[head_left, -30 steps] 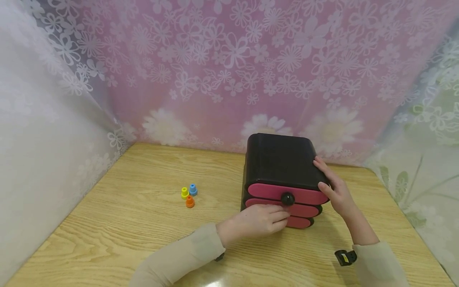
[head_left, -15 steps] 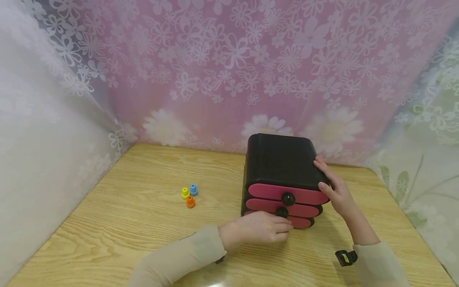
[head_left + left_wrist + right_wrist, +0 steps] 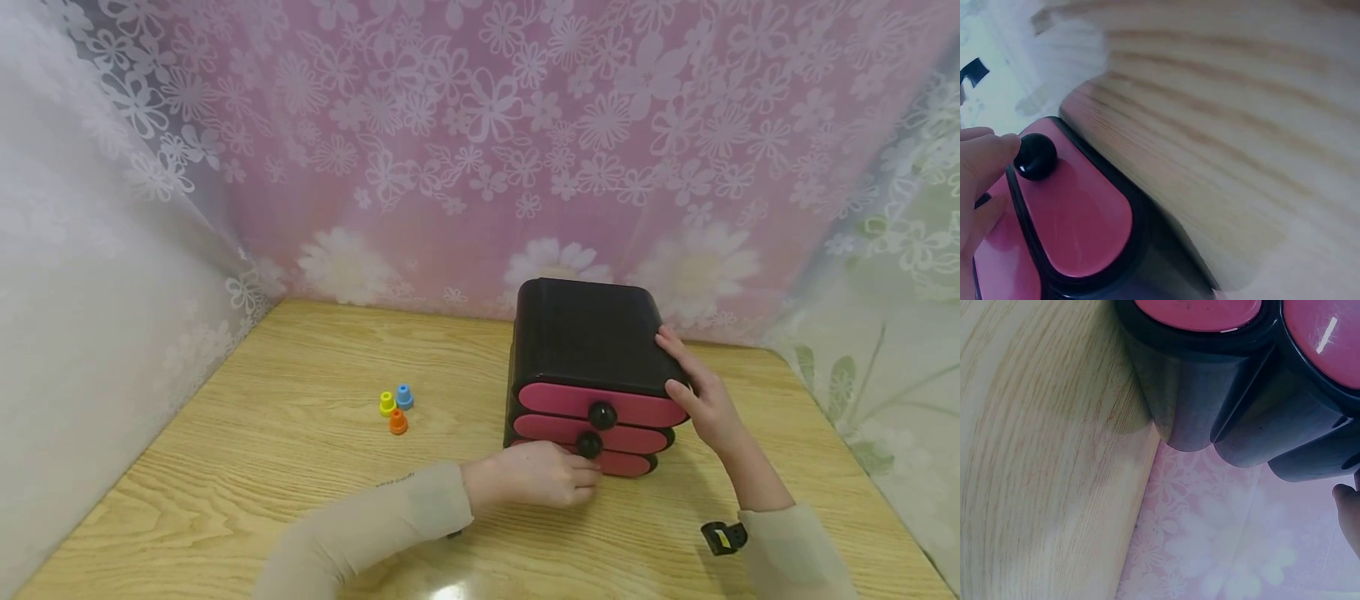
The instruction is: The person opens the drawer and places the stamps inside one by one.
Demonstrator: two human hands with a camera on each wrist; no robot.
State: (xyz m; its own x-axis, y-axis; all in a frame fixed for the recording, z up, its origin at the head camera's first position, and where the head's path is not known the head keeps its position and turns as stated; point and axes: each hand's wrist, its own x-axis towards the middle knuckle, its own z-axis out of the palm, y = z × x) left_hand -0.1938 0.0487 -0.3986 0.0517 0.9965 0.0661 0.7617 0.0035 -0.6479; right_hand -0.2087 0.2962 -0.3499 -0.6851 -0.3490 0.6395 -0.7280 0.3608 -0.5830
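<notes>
A black drawer box (image 3: 592,333) with three pink drawer fronts (image 3: 555,396) stands on the table. My left hand (image 3: 542,473) is at the bottom drawer, fingers curled and covering its knob in the head view. From the left wrist, fingertips (image 3: 1010,149) press against the side of that round black knob (image 3: 1036,156). Above the hand, the middle knob (image 3: 588,444) and top knob (image 3: 602,415) are uncovered. All the drawers look pushed in. My right hand (image 3: 708,404) rests along the box's right upper edge, thumb by the front corner, fingers extended farther back.
Left of the box, a yellow (image 3: 387,404), a blue (image 3: 405,397) and an orange stepped cone-like piece (image 3: 397,422) stand close together on the wooden table (image 3: 300,467). Flowered curtains (image 3: 450,150) hang behind the table and along both sides.
My left hand has moved down from the middle drawer's knob to the bottom drawer, then slightly left, leaving the middle knob in sight. The right hand has stayed on the box.
</notes>
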